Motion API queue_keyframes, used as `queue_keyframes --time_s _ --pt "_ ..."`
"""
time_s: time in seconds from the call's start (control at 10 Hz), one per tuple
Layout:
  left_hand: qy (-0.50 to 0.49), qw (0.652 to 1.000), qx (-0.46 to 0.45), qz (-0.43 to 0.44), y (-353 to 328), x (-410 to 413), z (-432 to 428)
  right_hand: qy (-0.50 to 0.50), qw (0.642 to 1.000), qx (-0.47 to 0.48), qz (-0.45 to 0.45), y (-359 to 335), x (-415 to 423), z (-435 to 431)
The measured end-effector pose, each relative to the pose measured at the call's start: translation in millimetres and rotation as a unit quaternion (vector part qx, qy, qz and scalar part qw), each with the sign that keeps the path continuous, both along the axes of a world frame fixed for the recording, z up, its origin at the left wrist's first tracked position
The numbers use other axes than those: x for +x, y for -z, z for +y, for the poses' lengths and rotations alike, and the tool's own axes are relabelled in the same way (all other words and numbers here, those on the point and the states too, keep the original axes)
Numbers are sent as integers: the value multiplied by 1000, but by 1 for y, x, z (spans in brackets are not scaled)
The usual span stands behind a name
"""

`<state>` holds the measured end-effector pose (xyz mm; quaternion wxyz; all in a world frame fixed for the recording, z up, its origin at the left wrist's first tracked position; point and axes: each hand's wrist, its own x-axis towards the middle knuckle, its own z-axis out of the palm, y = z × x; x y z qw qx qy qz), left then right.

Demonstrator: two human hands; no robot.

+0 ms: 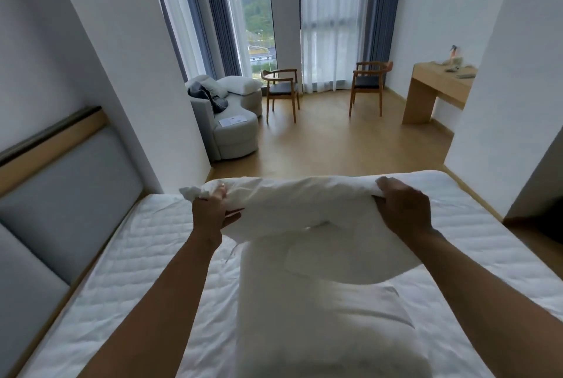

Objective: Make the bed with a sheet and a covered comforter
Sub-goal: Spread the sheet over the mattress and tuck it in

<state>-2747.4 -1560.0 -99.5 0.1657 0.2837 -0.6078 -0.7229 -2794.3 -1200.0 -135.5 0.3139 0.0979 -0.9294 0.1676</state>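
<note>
A folded white comforter [310,255] lies lengthwise on the bare quilted mattress [128,262] and hangs up from it at its far end. My left hand [211,210] grips a bunched corner of the comforter's top fold. My right hand [402,207] grips the other end of that fold. Both hands hold the fold raised above the mattress, arms stretched forward. The lower part of the comforter stays piled close to me.
A grey padded headboard [61,194] runs along the left. Past the bed are a wooden floor, a grey armchair [231,121] with pillows, two wooden chairs [281,91] [367,85], a wooden desk [435,91] and tall curtained windows. A white wall corner [499,134] stands at the right.
</note>
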Motion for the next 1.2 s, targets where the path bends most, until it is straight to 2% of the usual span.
queue_keyframes --time_s 0.1,0.2,0.4,0.5,0.6,0.7,0.8,1.0,1.1,1.2 --pt "-21 997 -63 33 -35 0 -13 -78 991 62 87 -60 -11 5" --pt "-57 986 -135 76 -66 2 -22 -147 973 115 138 -110 -14 5" --pt "-79 974 -195 87 -92 10 -47 -226 956 128 134 -162 -18 -9" --pt "-88 974 -201 64 -89 22 -57 -250 954 124 114 -161 -19 -21" --pt "-98 982 -149 57 -78 31 -63 -243 954 136 107 -153 -23 -36" --pt "-99 988 -103 62 -68 37 -65 -216 957 163 106 -147 -29 -48" --pt "-110 984 -112 78 -76 40 -63 -164 971 151 89 -149 -40 -62" --pt "-173 954 -151 194 -137 55 -39 1 1000 -20 12 -174 -63 -114" --pt "-143 960 -101 218 -138 66 2 91 970 -215 -66 -169 -60 -138" --pt "-104 979 -48 169 -83 71 61 104 842 -488 -207 -106 -12 -154"
